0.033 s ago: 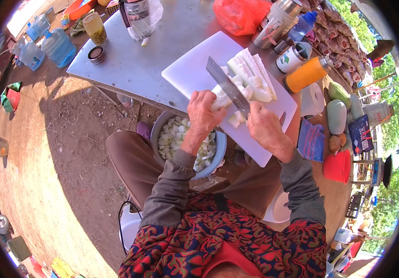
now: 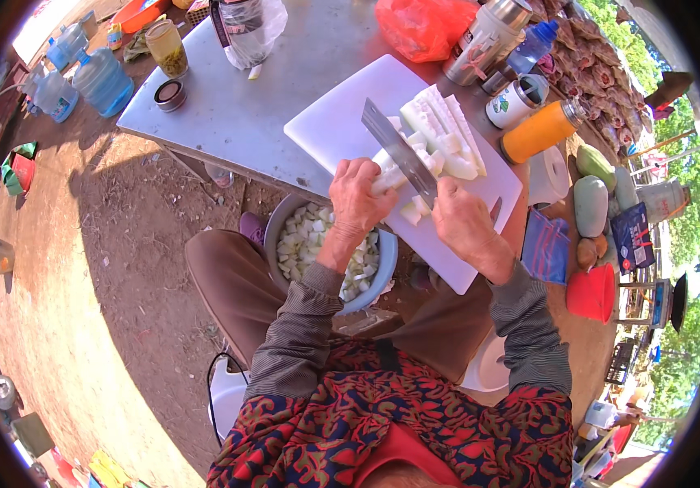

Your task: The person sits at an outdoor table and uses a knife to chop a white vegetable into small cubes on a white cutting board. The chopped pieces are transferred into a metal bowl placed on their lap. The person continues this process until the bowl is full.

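My right hand (image 2: 465, 224) is closed round the handle of a broad-bladed cleaver (image 2: 394, 145), whose blade slants across a white cutting board (image 2: 342, 114). My left hand (image 2: 358, 195), fingers curled, grips the near end of a pale melon strip (image 2: 388, 176) just left of the blade. Cut pieces cluster about the blade. Several thick white melon strips (image 2: 435, 122) lie side by side beyond it, and a few chunks sit by my right hand. Below the board's left side, a round basin (image 2: 387, 256) holds many white melon cubes, partly hidden by my left forearm.
The board rests on a metal table (image 2: 228, 106). Along its right stand a steel flask (image 2: 480, 45), a white cup (image 2: 512, 102) and an orange bottle (image 2: 538, 130). A red plastic bag (image 2: 419, 28) lies behind. Whole gourds (image 2: 590, 203) and a red bucket (image 2: 591, 293) are farther right.
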Demonstrator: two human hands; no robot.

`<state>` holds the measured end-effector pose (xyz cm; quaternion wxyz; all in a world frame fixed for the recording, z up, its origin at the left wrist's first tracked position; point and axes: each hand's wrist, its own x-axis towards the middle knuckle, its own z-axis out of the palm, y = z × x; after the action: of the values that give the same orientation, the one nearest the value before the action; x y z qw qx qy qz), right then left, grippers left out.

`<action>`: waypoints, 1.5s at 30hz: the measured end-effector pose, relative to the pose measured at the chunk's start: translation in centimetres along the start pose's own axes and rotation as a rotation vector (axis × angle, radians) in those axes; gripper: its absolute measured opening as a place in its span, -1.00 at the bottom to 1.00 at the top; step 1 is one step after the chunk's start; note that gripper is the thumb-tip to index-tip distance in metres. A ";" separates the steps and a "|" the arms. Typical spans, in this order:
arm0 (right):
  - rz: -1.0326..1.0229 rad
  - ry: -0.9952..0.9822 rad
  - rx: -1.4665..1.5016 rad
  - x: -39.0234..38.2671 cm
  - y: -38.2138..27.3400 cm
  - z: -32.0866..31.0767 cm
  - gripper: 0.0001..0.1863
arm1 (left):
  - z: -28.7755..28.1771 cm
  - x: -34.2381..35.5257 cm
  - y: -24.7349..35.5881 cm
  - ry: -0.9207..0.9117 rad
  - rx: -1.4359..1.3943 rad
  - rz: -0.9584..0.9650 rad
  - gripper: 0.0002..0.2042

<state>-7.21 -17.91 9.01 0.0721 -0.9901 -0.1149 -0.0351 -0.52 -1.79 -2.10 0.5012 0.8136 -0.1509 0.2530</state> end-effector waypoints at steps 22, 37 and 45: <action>-0.022 0.019 0.112 0.4 0.8 0.1 -0.83 | 0.8 1.2 0.1 -0.051 0.048 0.027 -0.75; 0.127 0.298 0.328 4.7 5.1 4.7 -0.89 | 0.9 0.6 -0.7 0.031 -0.070 0.040 -0.76; -0.143 0.130 0.000 0.7 -0.1 -0.8 -0.79 | 0.7 0.4 -0.4 0.035 0.043 0.103 -0.80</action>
<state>-6.65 -17.77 9.83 0.0769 -0.9750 -0.1803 -0.1045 0.25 -2.20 -2.44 0.4726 0.8107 -0.1787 0.2958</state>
